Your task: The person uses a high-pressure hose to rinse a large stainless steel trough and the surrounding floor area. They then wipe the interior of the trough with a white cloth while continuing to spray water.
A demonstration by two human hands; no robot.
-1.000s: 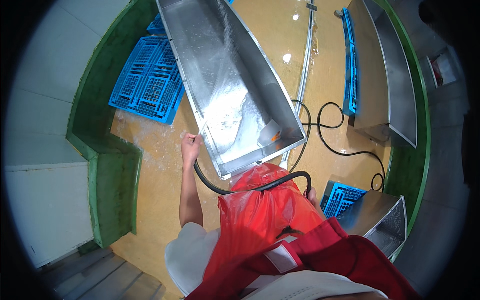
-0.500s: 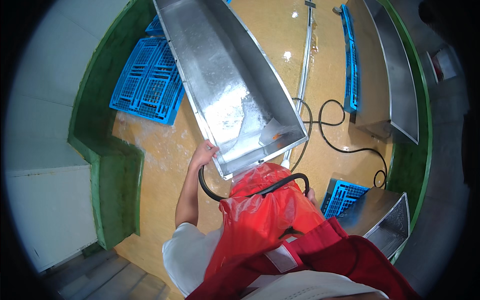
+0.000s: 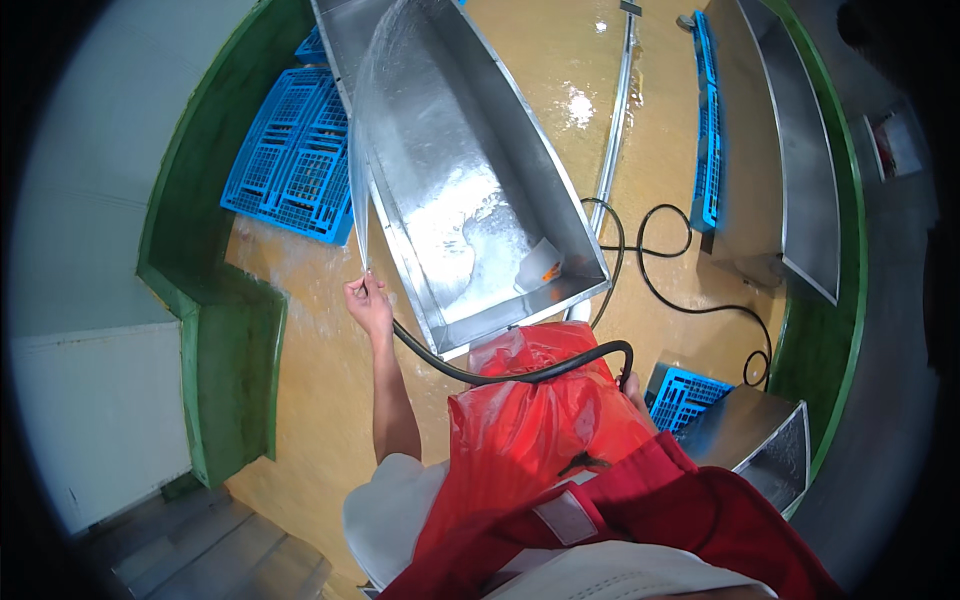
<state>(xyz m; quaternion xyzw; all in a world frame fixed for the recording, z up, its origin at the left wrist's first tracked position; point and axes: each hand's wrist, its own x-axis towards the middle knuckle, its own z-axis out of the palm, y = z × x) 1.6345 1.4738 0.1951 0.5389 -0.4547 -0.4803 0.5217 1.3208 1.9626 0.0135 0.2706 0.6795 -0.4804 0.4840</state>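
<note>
Left of centre, the left hand (image 3: 370,302) has fingers clamped on the hose (image 3: 520,378), likely to aim water (image 3: 364,150) toward the tub (image 3: 425,150); the right hand (image 3: 634,390)'s grip I cannot tell.

Room inside steel trough (image 3: 430,150) behind black hose (image 3: 510,378)

No legible words, numbers or signs anywhere (large or small).

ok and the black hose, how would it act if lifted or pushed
Likely flexible yet springy: the black hose bows smoothly from the left hand across the red apron without kinking. Probably somewhat heavy, being thick and feeding a stream of water. Perhaps slippery, since the floor around looks wet.
</note>
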